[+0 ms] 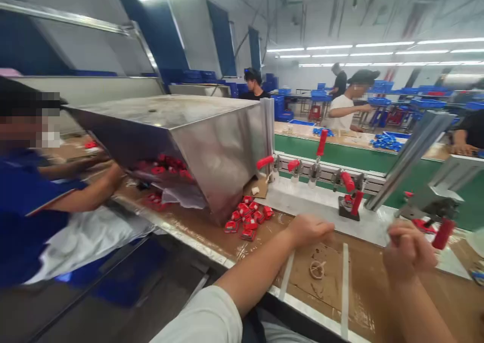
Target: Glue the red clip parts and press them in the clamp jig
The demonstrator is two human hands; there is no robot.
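My left hand (308, 230) is over the cardboard-covered bench with its fingers pressed together; whatever they hold, if anything, is hidden. My right hand (412, 247) is curled closed near a red-handled clamp (443, 232) at the right, and I cannot see what is inside it. Between and beyond my hands, a dark fixture block (348, 209) with a red piece in it sits under another toggle clamp (348, 182). To the left of my left hand lies a pile of small red plastic parts (247, 217).
A large sheet-metal hood (219, 146) with more red parts beneath it stands at the left. A co-worker in a blue shirt (34, 212) reaches under it. A roll of tape (316, 269) lies on the cardboard. An aluminium post (410, 159) rises behind the bench.
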